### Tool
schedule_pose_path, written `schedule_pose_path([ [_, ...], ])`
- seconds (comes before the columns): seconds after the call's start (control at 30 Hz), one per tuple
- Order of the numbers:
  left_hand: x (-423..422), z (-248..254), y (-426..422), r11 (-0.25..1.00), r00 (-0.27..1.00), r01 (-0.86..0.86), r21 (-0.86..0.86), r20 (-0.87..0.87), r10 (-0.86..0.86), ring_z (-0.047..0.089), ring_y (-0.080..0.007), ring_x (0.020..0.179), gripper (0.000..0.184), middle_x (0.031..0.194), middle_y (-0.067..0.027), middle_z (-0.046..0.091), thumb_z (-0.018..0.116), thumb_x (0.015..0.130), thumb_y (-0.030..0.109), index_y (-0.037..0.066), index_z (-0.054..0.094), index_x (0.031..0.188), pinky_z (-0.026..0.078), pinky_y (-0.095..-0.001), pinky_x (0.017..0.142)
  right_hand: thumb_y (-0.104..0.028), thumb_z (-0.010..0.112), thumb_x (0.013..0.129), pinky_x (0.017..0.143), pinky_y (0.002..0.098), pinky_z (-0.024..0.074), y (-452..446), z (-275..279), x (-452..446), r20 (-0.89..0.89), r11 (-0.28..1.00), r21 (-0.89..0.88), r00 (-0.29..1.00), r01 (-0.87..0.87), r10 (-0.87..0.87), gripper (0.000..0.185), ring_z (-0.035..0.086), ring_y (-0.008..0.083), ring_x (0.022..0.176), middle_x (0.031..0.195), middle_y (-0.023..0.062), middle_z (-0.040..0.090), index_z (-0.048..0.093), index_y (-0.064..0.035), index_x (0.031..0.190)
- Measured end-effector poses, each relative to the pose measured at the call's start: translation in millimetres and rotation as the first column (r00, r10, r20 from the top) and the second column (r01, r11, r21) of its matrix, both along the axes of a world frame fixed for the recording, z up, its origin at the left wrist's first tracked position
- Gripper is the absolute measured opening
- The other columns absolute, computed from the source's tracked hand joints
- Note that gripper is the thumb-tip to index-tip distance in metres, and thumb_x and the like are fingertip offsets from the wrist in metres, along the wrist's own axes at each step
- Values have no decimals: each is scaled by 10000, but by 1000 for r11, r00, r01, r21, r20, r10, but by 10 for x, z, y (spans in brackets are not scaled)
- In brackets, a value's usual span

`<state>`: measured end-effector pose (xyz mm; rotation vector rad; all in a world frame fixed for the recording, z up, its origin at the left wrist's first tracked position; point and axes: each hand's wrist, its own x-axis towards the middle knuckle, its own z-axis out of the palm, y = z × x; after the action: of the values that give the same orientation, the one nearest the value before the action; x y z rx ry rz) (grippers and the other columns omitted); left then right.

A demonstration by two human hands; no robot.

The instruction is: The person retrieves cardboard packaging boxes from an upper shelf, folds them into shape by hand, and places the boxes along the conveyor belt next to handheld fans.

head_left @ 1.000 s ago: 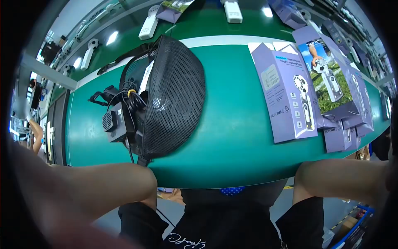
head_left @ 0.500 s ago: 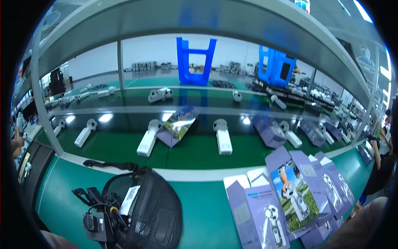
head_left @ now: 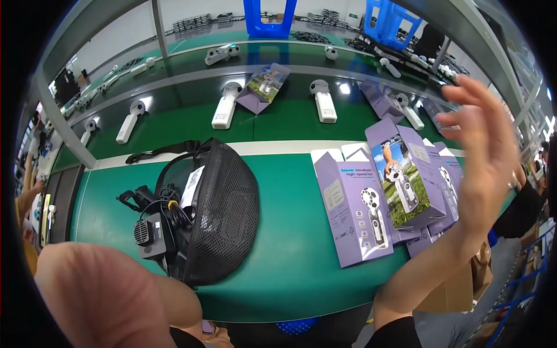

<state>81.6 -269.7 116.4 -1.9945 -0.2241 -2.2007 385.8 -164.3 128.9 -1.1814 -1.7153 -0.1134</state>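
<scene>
My right hand (head_left: 478, 148) is raised at the right, fingers apart and holding nothing, in front of the pile of purple fan boxes (head_left: 355, 217). The printed boxes show a handheld fan with a soccer-ball head. Very close to the camera at lower left is my left hand (head_left: 96, 296); its palm side shows, and its fingers are hidden. Beyond it on the green table lies a black mesh bag (head_left: 227, 214) with cables and a small dark device (head_left: 152, 235) on it.
Past the table's white edge, a green conveyor (head_left: 180, 119) carries several white handheld fans (head_left: 323, 104) and purple boxes (head_left: 264, 90). Metal shelf posts (head_left: 61, 116) frame the bench. Blue plastic stools (head_left: 270, 23) stand farther back. Other people's arms show at both sides.
Both my hands have come up into view, the right one raised and spread. My view has tilted downward, so the bag and boxes appear higher and the table's near edge shows.
</scene>
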Motion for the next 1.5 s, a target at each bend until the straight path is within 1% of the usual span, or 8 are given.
schedule_pose_path([
  [0.07,-20,8,-45,1000,1000,0,-1,1,0,628,-188,775,219,900,-85,655,595,788,99,25,649,986,507,-292,675,-353,447,953,566,247,445,-58,113,-20,15,1000,29,1000,6,-6,459,553,144,679,1060,184,622,542,26,1194],
  [0.1,-33,8,-61,1000,1000,0,-3,1,0,628,-189,773,218,899,-85,655,595,786,97,25,650,984,508,-292,673,-310,449,953,567,246,447,-110,189,22,-19,965,52,966,-257,258,411,555,136,678,1049,165,625,555,22,1171],
  [0.17,-68,14,-71,1000,1000,-8,-3,-1,8,629,-191,771,215,898,-86,655,594,782,93,26,651,979,508,-293,671,-306,453,951,574,247,449,-184,178,-9,6,937,19,937,-349,349,406,557,137,683,1052,163,623,555,21,1169],
  [0.4,-38,-17,-10,999,999,-43,-6,-24,43,632,-199,764,209,892,-87,656,592,769,78,29,658,961,510,-296,662,-291,464,944,596,251,455,-302,-134,-68,49,942,-150,949,-301,311,389,566,139,699,1061,158,618,557,19,1160],
  [1.07,225,186,421,998,995,-49,45,-89,53,641,-222,743,201,877,-91,659,587,732,36,39,677,911,515,-306,635,-247,497,923,660,263,471,-220,-303,-39,-25,947,-180,964,-264,264,343,592,147,747,1087,142,603,561,14,1136],
  [1.23,230,221,450,999,995,-39,-7,-90,38,643,-228,738,201,873,-92,659,585,722,26,41,681,899,516,-308,628,-236,505,918,676,266,475,-250,-251,55,-51,962,-81,965,-262,258,332,599,149,759,1094,139,599,562,13,1130],
  [1.43,350,362,495,999,994,-39,-35,-104,35,645,-234,731,203,869,-93,660,584,711,13,44,687,884,517,-311,621,-223,515,912,695,270,480,-192,263,217,-191,904,313,913,-292,361,319,607,151,773,1102,134,595,564,12,1123],
  [1.5,398,424,521,996,989,-66,-53,-136,58,646,-237,729,204,867,-94,660,583,707,9,45,689,879,518,-312,618,-219,518,909,702,271,482,-43,409,215,-261,912,304,897,-275,357,315,609,152,778,1104,132,593,564,11,1120],
])
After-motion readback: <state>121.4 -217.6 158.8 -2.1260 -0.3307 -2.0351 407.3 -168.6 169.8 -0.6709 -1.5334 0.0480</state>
